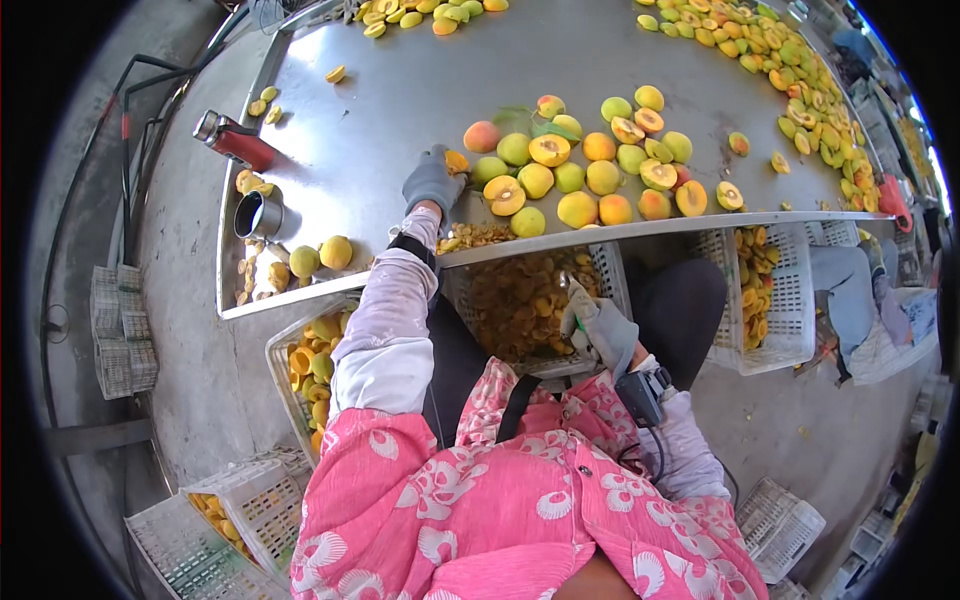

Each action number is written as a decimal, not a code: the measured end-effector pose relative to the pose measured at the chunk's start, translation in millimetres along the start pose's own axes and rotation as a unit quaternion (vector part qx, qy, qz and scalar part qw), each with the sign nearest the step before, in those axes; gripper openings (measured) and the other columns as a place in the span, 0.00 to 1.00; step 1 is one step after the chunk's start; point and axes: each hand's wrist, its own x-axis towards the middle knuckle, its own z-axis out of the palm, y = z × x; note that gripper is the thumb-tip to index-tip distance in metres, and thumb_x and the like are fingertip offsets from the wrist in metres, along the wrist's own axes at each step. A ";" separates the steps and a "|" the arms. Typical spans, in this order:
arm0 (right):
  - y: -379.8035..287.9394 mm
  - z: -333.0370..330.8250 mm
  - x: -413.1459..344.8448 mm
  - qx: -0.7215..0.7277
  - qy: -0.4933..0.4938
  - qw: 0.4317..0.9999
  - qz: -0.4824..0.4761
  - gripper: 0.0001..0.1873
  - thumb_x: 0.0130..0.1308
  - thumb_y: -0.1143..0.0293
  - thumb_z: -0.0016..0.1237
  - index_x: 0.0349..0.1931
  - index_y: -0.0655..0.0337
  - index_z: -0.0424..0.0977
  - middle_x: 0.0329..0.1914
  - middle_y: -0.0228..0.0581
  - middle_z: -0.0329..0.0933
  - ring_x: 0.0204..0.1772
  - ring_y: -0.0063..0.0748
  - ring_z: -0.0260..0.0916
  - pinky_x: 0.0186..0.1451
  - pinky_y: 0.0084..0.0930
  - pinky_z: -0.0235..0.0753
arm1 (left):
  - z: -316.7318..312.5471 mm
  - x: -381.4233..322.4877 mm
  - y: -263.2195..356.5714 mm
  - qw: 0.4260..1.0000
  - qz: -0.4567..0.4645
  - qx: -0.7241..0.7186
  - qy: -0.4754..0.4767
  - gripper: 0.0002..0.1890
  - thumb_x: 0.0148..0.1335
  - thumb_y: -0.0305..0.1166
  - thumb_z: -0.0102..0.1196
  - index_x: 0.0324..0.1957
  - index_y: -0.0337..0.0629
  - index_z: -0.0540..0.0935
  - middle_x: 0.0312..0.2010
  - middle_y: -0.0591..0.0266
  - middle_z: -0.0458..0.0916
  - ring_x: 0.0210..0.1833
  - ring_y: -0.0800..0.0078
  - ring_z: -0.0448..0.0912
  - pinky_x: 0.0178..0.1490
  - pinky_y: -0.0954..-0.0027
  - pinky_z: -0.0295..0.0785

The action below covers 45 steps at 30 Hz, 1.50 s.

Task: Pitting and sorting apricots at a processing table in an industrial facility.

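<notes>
My left hand [433, 180], in a grey glove, reaches over the metal table [390, 97] with an orange peach half [455, 162] between its thumb and fingers. Right beside it lies a group of whole and halved yellow peaches [535, 181], some with stones showing and a few green leaves [553, 130]. My right hand [609, 330], also gloved, is closed around a small tool [564, 280] with a metal tip and a bit of green; the glove hides most of it. That hand is above a plastic crate [611, 274] of peach stones and scraps [517, 307] between my knees.
A red flask [244, 146] and a steel cup [259, 215] stand at the table's left. More halves [810, 97] are heaped along the far right. Crates of halves flank me at left [311, 367] and right [780, 300]. Another person's leg [847, 300] shows at right.
</notes>
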 end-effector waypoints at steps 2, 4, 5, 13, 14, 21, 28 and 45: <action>-21.1 9.1 6.9 0.007 -0.009 1.000 -0.012 0.32 0.73 0.42 0.31 0.26 0.63 0.73 0.09 0.31 0.64 0.09 0.21 0.57 0.13 0.20 0.59 | 2.9 -11.2 -2.5 0.985 0.017 -0.165 -0.039 0.32 0.56 0.47 0.62 0.58 0.40 0.70 0.55 0.48 0.74 0.53 0.61 0.77 0.51 0.62 0.74; -43.5 23.1 14.5 0.023 -0.037 0.998 -0.033 0.32 0.73 0.41 0.31 0.28 0.64 0.72 0.10 0.30 0.63 0.10 0.19 0.57 0.14 0.18 0.58 | -6.3 -43.0 -2.9 0.917 0.012 -0.393 -0.059 0.27 0.57 0.43 0.61 0.54 0.38 0.73 0.52 0.48 0.76 0.51 0.64 0.78 0.48 0.65 0.75; -51.0 31.6 19.3 0.038 -0.059 0.996 -0.046 0.33 0.73 0.40 0.30 0.29 0.64 0.71 0.10 0.28 0.61 0.10 0.18 0.57 0.14 0.17 0.58 | -16.7 -74.3 3.2 0.845 0.001 -0.531 -0.059 0.24 0.58 0.39 0.61 0.53 0.37 0.74 0.50 0.48 0.77 0.50 0.65 0.78 0.47 0.67 0.76; -68.8 79.6 17.2 0.016 -0.028 0.996 -0.078 0.28 0.73 0.45 0.36 0.27 0.62 0.72 0.12 0.29 0.65 0.11 0.17 0.57 0.15 0.19 0.57 | -41.3 -196.0 43.8 0.796 0.116 -0.590 0.062 0.12 0.68 0.28 0.48 0.50 0.31 0.74 0.42 0.49 0.80 0.42 0.65 0.78 0.45 0.69 0.74; -66.4 80.1 14.4 0.022 -0.024 0.996 -0.088 0.28 0.72 0.44 0.38 0.27 0.62 0.73 0.12 0.29 0.65 0.13 0.18 0.58 0.16 0.20 0.58 | -43.1 -201.5 49.7 0.776 0.090 -0.621 0.061 0.13 0.68 0.30 0.47 0.48 0.30 0.74 0.40 0.49 0.80 0.41 0.65 0.78 0.45 0.69 0.74; -57.1 92.8 -2.4 0.029 0.034 0.984 -0.170 0.25 0.73 0.48 0.41 0.29 0.63 0.74 0.15 0.27 0.64 0.19 0.17 0.59 0.21 0.23 0.60 | -45.2 -220.1 66.8 0.763 0.117 -0.615 0.161 0.21 0.72 0.40 0.41 0.41 0.29 0.78 0.36 0.55 0.79 0.36 0.73 0.76 0.43 0.72 0.72; -71.4 83.4 -23.2 0.045 -0.044 0.991 -0.116 0.26 0.73 0.45 0.38 0.29 0.60 0.70 0.14 0.26 0.63 0.15 0.19 0.57 0.17 0.22 0.56 | -47.5 -216.6 69.9 0.746 0.101 -0.647 0.123 0.17 0.72 0.38 0.44 0.39 0.33 0.80 0.29 0.62 0.79 0.32 0.79 0.74 0.38 0.75 0.70; -31.0 78.2 -6.7 0.514 -0.539 0.666 0.021 0.32 0.71 0.36 0.27 0.26 0.57 0.66 0.07 0.17 0.50 0.06 0.08 0.42 0.07 0.12 0.45 | -41.7 -241.6 79.4 0.684 0.176 -0.704 0.072 0.21 0.73 0.44 0.42 0.42 0.32 0.78 0.29 0.59 0.80 0.29 0.75 0.77 0.34 0.75 0.72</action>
